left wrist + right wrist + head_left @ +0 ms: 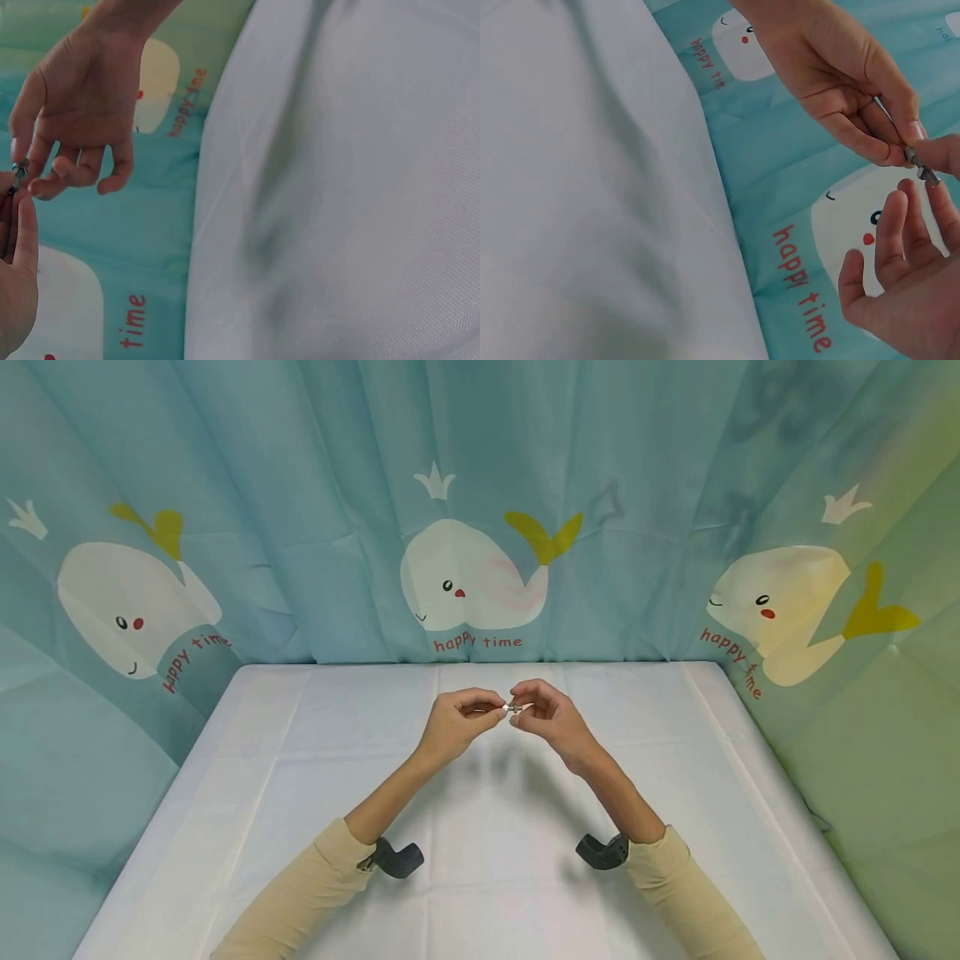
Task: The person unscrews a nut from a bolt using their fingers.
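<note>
A small silver metal bolt [922,165] with a nut on it is held up above the white table, between the two hands. The left hand [462,720] pinches one end with thumb and forefinger; those fingertips partly cover it. From the other side the right hand [553,717] curls its thumb and forefinger around the nut and threaded end. Whether both of those fingertips press on the metal cannot be told. In the right wrist view, the right hand's other fingers [891,229] are spread loosely below. The bolt looks tiny and partly hidden in the left wrist view.
A white cloth covers the table [300,827]. Blue-green curtains [360,527] printed with whales rise behind and beside it. Dark wrist camera mounts [401,860] jut inward from both beige sleeves [307,885]. The hands' shadows fall across the cloth.
</note>
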{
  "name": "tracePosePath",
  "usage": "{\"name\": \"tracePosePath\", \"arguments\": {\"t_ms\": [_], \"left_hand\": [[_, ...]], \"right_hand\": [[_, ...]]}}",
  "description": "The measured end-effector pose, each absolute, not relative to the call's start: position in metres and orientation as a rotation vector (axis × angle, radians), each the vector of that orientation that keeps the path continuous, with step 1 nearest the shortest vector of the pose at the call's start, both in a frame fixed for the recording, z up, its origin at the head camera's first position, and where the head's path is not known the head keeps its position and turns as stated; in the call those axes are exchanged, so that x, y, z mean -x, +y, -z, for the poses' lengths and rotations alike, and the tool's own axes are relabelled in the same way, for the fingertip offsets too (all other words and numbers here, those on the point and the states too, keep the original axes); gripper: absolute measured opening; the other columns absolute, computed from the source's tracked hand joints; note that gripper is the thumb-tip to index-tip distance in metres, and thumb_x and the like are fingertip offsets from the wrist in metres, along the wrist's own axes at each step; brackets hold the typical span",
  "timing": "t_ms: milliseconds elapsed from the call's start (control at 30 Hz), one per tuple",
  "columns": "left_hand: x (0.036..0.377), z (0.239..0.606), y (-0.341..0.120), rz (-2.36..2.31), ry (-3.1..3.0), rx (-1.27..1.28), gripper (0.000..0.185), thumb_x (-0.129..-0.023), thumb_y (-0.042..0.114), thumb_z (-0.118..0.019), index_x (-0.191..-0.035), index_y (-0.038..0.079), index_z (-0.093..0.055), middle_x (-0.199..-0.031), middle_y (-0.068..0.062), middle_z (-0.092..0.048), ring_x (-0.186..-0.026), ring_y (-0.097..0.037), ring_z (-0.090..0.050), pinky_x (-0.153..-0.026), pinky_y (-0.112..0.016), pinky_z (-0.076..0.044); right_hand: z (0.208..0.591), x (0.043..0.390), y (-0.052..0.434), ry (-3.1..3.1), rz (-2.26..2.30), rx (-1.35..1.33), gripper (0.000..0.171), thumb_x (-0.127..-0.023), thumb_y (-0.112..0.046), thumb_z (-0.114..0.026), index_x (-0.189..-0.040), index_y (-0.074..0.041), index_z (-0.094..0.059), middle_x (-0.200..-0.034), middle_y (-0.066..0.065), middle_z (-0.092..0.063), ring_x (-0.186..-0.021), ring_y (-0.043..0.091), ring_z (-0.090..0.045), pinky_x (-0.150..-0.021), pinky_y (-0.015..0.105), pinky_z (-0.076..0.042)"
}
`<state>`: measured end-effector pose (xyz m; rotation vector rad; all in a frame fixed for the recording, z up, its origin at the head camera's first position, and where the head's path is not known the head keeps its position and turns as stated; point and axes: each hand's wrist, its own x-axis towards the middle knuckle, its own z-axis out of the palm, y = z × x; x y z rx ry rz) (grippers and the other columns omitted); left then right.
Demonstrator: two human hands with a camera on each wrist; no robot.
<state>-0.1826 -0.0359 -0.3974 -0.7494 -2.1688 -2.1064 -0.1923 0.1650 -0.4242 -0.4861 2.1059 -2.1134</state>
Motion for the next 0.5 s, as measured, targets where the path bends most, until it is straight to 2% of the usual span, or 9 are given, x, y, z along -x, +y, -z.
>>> {"name": "tracePosePath", "arguments": {"t_ms": [100,300,500], "left_hand": [[0.183,0.3977,-0.036,2.103,-2.164,0.751,0.01,-0.088,-0.008,-0.07,-0.097,-0.013,-0.071,-0.094,-0.017,-0.071,-0.083,-0.013,-0.067,-0.078,-0.028,-0.059],[0.1834,0.3975,-0.0353,2.121,-2.164,0.751,0.01,-0.088,-0.008,-0.07,-0.097,-0.012,-0.071,-0.093,-0.018,-0.071,-0.081,-0.014,-0.068,-0.078,-0.03,-0.059],[0.1832,0.3976,-0.0355,2.115,-2.169,0.749,0.01,-0.088,-0.009,-0.07,-0.097,-0.012,-0.071,-0.092,-0.018,-0.071,-0.081,-0.013,-0.068,-0.077,-0.03,-0.059]], "right_hand": [[0.4241,0.1927,0.1651,2.109,2.107,0.443,0.027,-0.095,-0.007,-0.064,-0.118,0.007,-0.059,-0.103,0.005,-0.063,-0.088,0.017,-0.061,-0.083,0.03,-0.053],[0.4246,0.1923,0.1661,2.125,2.089,0.396,0.018,-0.097,-0.012,-0.064,-0.106,0.003,-0.066,-0.094,0.004,-0.066,-0.087,0.018,-0.06,-0.087,0.039,-0.051],[0.4244,0.1915,0.1654,2.089,2.121,0.414,0.013,-0.094,-0.007,-0.063,-0.103,0.002,-0.067,-0.092,0.005,-0.067,-0.086,0.017,-0.061,-0.083,0.031,-0.052]]}}
